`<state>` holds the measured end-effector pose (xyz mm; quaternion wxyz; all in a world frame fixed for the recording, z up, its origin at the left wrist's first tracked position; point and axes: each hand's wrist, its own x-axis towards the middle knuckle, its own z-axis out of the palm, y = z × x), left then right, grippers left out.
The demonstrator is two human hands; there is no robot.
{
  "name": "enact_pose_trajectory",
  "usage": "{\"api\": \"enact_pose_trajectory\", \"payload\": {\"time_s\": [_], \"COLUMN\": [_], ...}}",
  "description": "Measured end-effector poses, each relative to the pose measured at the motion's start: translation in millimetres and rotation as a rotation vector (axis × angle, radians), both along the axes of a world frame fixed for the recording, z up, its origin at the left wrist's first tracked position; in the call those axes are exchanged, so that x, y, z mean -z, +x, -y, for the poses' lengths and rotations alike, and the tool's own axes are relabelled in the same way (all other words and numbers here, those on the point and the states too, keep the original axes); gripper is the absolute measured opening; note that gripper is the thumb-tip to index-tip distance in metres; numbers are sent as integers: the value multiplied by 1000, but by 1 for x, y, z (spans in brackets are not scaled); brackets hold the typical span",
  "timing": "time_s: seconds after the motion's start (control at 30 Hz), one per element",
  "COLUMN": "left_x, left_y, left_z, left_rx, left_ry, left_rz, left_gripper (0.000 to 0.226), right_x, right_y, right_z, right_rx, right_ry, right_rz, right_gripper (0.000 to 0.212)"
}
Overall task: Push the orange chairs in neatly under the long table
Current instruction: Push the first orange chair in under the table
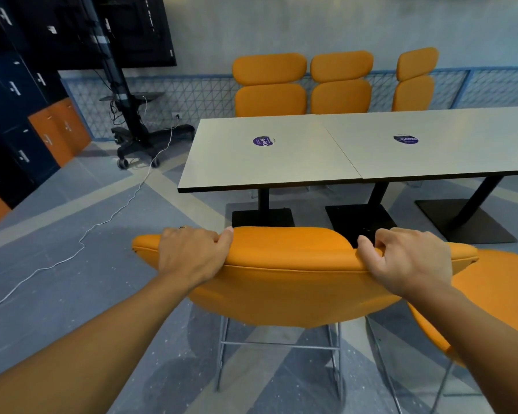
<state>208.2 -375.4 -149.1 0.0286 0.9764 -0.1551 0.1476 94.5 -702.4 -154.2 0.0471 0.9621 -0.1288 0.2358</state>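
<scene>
An orange chair (pixel 287 282) stands in front of me, its back toward me, a short way from the long pale table (pixel 281 162). My left hand (pixel 192 252) grips the top left of its backrest, fingers curled over the edge. My right hand (pixel 407 261) grips the top right the same way. A second orange chair (pixel 503 294) stands close on the right, partly behind my right arm. Three orange chairs (pixel 271 85) stand at the table's far side against the wall.
Black pedestal bases (pixel 359 219) hold the table up. A wheeled screen stand (pixel 132 127) stands at the left rear, and a white cable (pixel 102 222) trails from it across the floor. Dark blue and orange lockers (pixel 27 124) line the left wall.
</scene>
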Motion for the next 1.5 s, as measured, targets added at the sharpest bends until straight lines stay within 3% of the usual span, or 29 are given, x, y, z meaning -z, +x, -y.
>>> {"api": "enact_pose_trajectory", "payload": {"time_s": [0.3,0.63,0.8,1.0,1.5], "left_x": [4,12,11,8,6], "left_y": [-7,-56,-61,-37,112], "left_z": [3,5,8,19,34], "left_rx": [-9,-125,-183,-184,-137], "left_ry": [-64,3,-84,-170,-243], "left_rz": [15,64,82,152,103], "left_gripper": [62,70,71,68,64], "right_x": [-1,-3,-3,-3,-5], "right_y": [16,-10,-9,15,149], "right_z": [-82,-64,-65,-59,-55], "right_rx": [66,-67,-49,-11,44], "right_ry": [122,97,92,95,126], "right_rz": [-51,-65,-29,-9,6], "right_gripper": [71,75,70,68,64]}}
